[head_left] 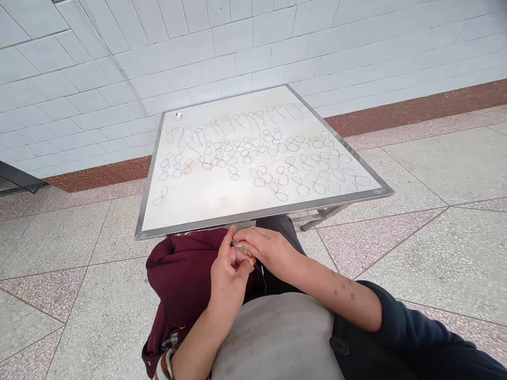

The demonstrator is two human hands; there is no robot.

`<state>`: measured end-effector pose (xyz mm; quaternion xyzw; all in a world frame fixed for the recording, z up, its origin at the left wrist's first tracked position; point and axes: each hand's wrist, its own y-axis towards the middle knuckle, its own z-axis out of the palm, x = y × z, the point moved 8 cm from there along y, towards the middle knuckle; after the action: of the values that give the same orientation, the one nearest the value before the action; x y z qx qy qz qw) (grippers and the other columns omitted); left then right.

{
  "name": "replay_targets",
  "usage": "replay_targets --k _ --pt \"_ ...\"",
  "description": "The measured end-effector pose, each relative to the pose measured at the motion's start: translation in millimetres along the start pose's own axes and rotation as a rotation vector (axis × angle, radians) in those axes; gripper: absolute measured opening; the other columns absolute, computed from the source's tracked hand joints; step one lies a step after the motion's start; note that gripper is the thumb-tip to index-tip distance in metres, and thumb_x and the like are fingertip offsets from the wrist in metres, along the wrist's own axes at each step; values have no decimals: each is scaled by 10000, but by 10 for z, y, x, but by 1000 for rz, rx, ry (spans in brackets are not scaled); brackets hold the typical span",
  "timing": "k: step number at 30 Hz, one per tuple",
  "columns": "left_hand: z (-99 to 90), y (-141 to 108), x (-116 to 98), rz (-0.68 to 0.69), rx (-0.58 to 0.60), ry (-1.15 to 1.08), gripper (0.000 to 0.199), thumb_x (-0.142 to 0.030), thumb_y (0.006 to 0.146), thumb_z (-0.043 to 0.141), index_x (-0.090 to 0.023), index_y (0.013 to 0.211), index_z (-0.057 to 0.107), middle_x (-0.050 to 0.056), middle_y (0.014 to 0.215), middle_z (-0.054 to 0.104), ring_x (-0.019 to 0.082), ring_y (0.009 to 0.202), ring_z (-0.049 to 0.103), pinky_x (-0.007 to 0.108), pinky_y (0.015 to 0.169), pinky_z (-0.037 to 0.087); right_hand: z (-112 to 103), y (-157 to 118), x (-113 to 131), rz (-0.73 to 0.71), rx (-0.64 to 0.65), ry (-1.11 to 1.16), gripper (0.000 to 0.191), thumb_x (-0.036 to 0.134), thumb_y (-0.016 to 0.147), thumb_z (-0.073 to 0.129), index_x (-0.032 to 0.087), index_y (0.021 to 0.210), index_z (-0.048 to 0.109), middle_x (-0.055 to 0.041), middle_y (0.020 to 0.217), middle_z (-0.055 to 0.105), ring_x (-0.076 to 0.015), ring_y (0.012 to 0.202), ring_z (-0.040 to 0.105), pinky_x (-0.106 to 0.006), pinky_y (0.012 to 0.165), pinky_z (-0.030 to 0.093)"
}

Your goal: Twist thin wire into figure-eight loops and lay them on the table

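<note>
My left hand (228,269) and my right hand (267,247) meet in front of my lap, just short of the table's near edge. Between their fingers is a small grey-green thing (240,248), mostly covered, so its kind is unclear. From the fingers a thin wire (263,278) dangles toward my belly. Both hands are closed, with thumbs and fingertips pinched together. On the table beyond lie several thin bent wires, some twisted into figure-eights (234,173), others single loops with straight tails (259,117).
The white table (190,206) has a metal rim and stands against a tiled wall (237,42). A small white and red object (178,116) sits at its far left corner. Maroon cloth (186,269) drapes over my lap at the left.
</note>
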<state>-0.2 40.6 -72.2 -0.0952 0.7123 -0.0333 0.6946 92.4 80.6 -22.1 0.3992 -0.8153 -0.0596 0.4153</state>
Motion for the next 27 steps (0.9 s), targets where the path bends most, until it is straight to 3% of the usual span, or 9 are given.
replay_targets --k 5,12,19,24,27 --pt "-13 -12 -26 16 -21 35 722 -183 797 618 -244 1448 311 -49 683 600 123 664 578 288 740 490 65 -13 -13 10 30 -34 159 101 901 420 190 973 530 -17 785 582 -124 667 536 -230 600 459" --pt "-5 6 -23 -19 -31 -66 724 -173 767 645 -228 1426 349 -60 648 562 113 636 548 276 711 496 131 -8 -48 36 -25 -85 132 79 872 437 185 911 506 -27 810 569 -127 681 534 -230 581 448" --pt "-38 53 -19 9 -47 -75 723 -190 757 662 -235 1415 366 -57 653 566 119 631 562 280 704 504 161 20 -17 3 11 -56 293 -7 745 458 169 974 505 -19 797 562 -129 669 522 -233 569 440" --pt "-32 74 15 5 -47 -95 691 -178 755 665 -235 1391 398 -59 653 557 107 621 553 263 684 504 210 6 -100 47 -32 -129 207 47 833 469 181 982 520 -12 801 577 -107 624 524 -203 497 395" --pt "-24 85 35 -27 -49 -142 686 -181 750 672 -232 1381 409 -50 681 567 108 629 551 259 655 511 212 12 -149 94 -67 -135 102 143 897 497 204 967 541 -10 809 626 -119 678 582 -212 532 416"
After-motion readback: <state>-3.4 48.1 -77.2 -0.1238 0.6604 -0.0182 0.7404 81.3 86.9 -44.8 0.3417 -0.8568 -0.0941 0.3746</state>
